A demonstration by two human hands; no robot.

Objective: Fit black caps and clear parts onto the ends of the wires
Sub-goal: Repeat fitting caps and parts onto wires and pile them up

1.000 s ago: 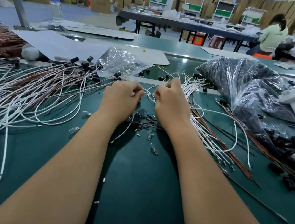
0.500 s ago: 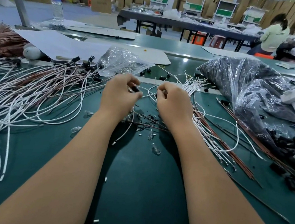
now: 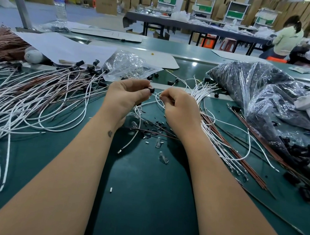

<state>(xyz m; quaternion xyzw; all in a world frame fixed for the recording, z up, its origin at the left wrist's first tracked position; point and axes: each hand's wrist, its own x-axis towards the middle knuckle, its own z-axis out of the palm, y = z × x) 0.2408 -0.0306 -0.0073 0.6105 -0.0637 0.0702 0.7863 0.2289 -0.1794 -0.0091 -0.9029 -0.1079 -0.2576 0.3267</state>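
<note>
Both hands have risen off the green work mat (image 3: 139, 203) and drawn slightly apart since the earlier frames. At centre frame, the left hand (image 3: 125, 96) pinches one black cap (image 3: 151, 90) at its fingertips, and the right hand (image 3: 180, 110) pinches one white wire (image 3: 157, 103) just right of that cap; whether wire and cap touch cannot be told. Finished wires (image 3: 31, 102) spread across the left, uncapped wires (image 3: 204, 92) fan at upper right of the hands. Two clear parts (image 3: 164, 157) lie below the hands.
</note>
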